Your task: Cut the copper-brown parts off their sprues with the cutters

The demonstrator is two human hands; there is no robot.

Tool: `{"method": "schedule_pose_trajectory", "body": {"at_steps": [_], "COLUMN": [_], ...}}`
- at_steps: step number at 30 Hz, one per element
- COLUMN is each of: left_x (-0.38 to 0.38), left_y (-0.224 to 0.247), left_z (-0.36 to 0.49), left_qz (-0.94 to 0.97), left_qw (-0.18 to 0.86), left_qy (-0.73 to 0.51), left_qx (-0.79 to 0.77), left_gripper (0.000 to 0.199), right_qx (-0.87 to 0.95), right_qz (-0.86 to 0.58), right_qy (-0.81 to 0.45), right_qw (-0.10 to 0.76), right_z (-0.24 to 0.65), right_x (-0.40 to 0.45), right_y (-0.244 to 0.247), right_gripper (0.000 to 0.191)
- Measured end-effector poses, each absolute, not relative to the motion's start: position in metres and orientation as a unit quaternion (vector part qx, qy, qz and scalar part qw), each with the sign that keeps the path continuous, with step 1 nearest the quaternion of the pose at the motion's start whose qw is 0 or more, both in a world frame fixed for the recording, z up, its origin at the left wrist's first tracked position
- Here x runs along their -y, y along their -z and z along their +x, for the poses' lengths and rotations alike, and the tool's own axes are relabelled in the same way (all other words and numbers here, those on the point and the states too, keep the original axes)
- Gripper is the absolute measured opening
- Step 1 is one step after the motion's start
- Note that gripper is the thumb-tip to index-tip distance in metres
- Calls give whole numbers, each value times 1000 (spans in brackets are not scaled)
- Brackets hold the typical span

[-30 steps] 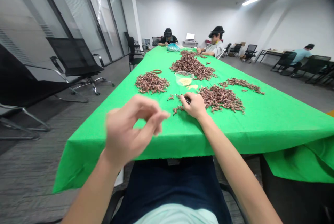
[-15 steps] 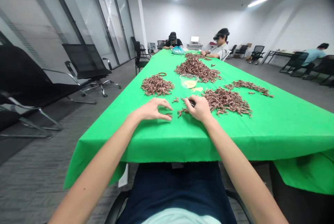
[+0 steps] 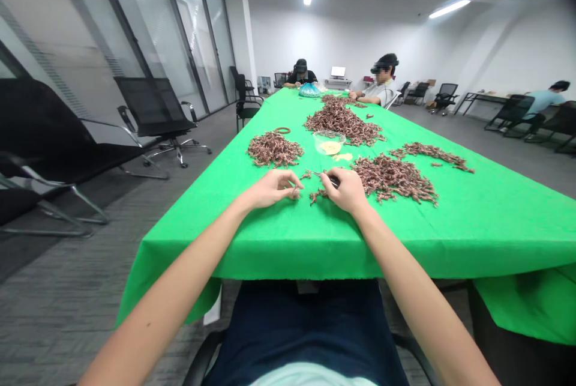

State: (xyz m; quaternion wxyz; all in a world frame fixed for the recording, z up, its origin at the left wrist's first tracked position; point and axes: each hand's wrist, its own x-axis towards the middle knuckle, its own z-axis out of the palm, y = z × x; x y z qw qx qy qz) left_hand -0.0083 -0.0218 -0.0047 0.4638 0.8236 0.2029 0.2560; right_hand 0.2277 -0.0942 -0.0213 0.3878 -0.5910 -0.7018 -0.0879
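Note:
My left hand is low over the green cloth, thumb and fingertips pinched together on a small brown knobbly piece, mostly hidden by the fingers. My right hand is closed round a thin metal tool with a dark handle; its narrow tip points left, and its exact kind is unclear. Near that tip lies one loose brown piece. A few more pieces lie between my hands. To the right of my right hand is a heap of such pieces.
A clear bowl holds something pale yellow, with yellowish scraps beside it. Other brown heaps lie at the left and farther back, near a brown ring. Two people sit at the table's far end, by a blue bag.
The fingers of my left hand have closed from a wide gap to a pinch round the small brown piece. My right hand keeps its place with the tool. The view has shifted slightly.

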Motion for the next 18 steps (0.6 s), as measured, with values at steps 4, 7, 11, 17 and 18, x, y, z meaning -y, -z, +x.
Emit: {"method": "schedule_pose_trajectory", "body": {"at_steps": [4, 7, 11, 17, 18], "left_x": [18, 16, 14, 14, 14], "left_y": [11, 15, 17, 16, 15], "left_z": [-3, -1, -1, -2, -2], "left_qz": [765, 744, 728, 744, 744], "left_qw": [543, 569, 580, 560, 558], "left_qy": [-277, -273, -271, -281, -287], "left_qx": [-210, -219, -243, -232, -230], "left_gripper": [40, 43, 45, 43, 42], "right_qx": [704, 723, 749, 753, 754], "right_qz": [-585, -576, -560, -543, -538], "right_qy": [93, 112, 146, 169, 173], "right_qw": [391, 364, 323, 331, 335], "right_z": [225, 223, 221, 222, 221], "right_x": [95, 95, 95, 98, 98], "right_y": [21, 25, 30, 28, 27], "right_gripper": [35, 35, 34, 32, 32]}}
